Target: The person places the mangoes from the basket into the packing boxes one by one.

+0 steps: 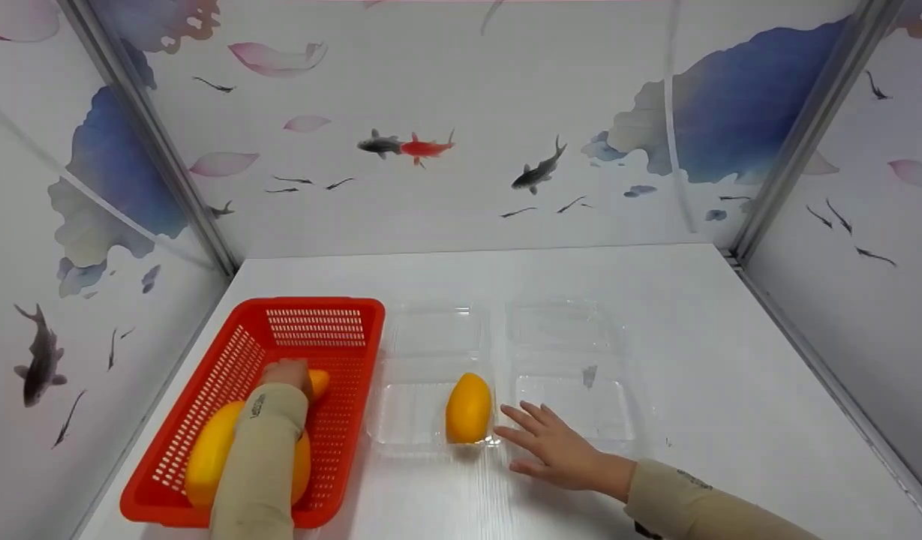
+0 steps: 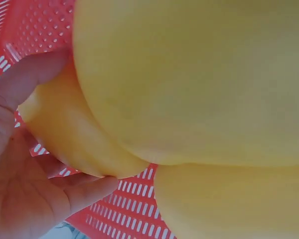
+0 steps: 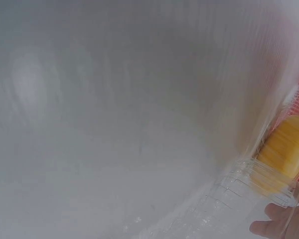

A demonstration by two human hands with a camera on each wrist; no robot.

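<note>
Left hand (image 1: 286,371) reaches down into a red, rectangular plastic basket with slotted walls (image 1: 374,322), thumb and fingers curled round a smooth, yellow, tapered fruit (image 1: 319,382). Nearer the person in that basket lie a big, rounded yellow fruit (image 1: 211,456) and an orange-yellow fruit (image 1: 301,469), both partly hidden by the beige sleeve (image 1: 258,465). To the basket's right, two clear plastic hinged boxes stand side by side on a white table (image 1: 731,375), lids folded open toward the back wall. Inside the left box (image 1: 408,412), against its right side, sits an oval, orange-yellow fruit (image 1: 468,409). Right hand (image 1: 554,450), fingers spread and holding nothing, is at the front of the right box (image 1: 573,405), fingertips near that oval fruit; whether it touches the plastic, I cannot tell.
</note>
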